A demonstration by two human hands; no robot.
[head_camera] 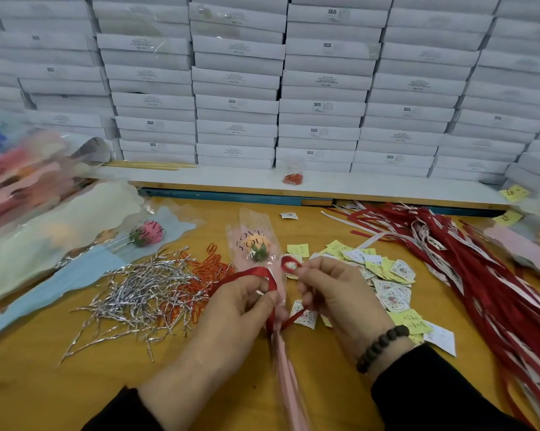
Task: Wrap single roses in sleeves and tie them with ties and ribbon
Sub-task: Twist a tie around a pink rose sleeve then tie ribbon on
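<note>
A peach rose (257, 247) lies in a pink "LOVE YOU" sleeve (247, 244) at the table's middle, its gathered lower end running toward me. A red ribbon (252, 273) is looped round the sleeve's neck. My left hand (231, 309) pinches one ribbon loop, and my right hand (334, 293) pinches the other loop near its fingertips. Silver twist ties (144, 293) are heaped to the left, with orange ties (209, 269) beside them. A pink rose (147, 233) lies in a blue sleeve further left.
Long red ribbons (480, 275) are spread on the right. Yellow and white paper tags (383, 275) are scattered by my right hand. Stacked sleeves (44, 244) and wrapped roses (20, 175) lie at the left. White boxes (278, 88) fill the shelf behind the wooden table (76, 384).
</note>
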